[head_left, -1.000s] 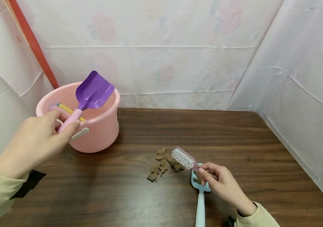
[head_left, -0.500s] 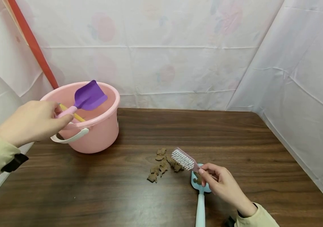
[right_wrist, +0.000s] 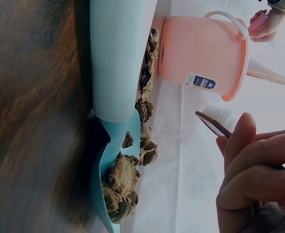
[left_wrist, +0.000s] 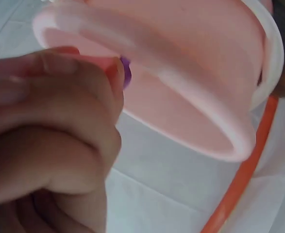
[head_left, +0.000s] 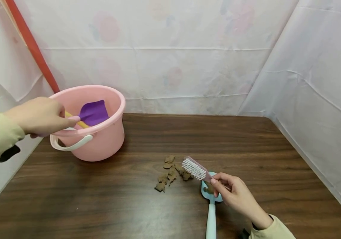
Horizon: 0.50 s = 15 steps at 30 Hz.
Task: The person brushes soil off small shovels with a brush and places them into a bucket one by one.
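Observation:
My left hand [head_left: 43,116] grips the pink handle of a small purple shovel [head_left: 94,113], whose blade sits down inside the mouth of a pink bucket [head_left: 104,144]. A yellow-handled item [head_left: 83,124] lies within that bucket. My right hand [head_left: 236,192] pinches a pink brush [head_left: 195,168], its white bristles held above the table. Beneath that hand a light blue shovel [head_left: 211,212] lies on the wood. In the right wrist view, brown crumbly clumps [right_wrist: 123,179] rest in its scoop. More brown flaky pieces [head_left: 170,174] are scattered left of the brush.
The dark wooden table [head_left: 122,205] is enclosed by white sheeting [head_left: 170,49] at the back and sides. An orange-red strip [head_left: 33,46] slants down behind the bucket. The bucket's white handle [head_left: 74,146] hangs at its front.
My left hand has lowered the purple shovel from above the bucket's rim into its mouth, shifting slightly left and up in view. My right hand, with the brush, has stayed nearly still.

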Motion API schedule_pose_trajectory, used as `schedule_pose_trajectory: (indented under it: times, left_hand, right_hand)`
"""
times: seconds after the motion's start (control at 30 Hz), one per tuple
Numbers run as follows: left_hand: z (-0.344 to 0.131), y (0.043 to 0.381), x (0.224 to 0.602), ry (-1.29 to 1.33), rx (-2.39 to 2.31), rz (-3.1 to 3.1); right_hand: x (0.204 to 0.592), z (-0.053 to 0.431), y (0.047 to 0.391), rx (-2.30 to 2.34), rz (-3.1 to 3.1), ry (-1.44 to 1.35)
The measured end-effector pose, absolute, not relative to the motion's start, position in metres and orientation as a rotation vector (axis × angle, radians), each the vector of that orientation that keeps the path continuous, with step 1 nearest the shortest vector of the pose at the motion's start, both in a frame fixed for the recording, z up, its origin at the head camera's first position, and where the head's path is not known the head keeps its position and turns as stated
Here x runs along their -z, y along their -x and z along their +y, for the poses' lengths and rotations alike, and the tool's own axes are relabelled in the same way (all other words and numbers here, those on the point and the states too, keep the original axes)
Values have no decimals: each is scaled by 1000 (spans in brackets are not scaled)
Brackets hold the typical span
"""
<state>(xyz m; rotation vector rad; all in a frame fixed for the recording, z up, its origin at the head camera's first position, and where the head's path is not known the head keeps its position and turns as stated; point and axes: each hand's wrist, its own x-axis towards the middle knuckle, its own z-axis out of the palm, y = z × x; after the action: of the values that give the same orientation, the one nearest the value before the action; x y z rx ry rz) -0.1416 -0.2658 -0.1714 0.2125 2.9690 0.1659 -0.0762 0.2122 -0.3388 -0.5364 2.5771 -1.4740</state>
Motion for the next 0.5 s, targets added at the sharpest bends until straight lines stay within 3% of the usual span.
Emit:
schedule_pose_trajectory:
  times: [0.5]
  left_hand:
    - [-280,186,172,-313,-89,2769]
  right_hand:
    - [340,215,73,1474,2567,541]
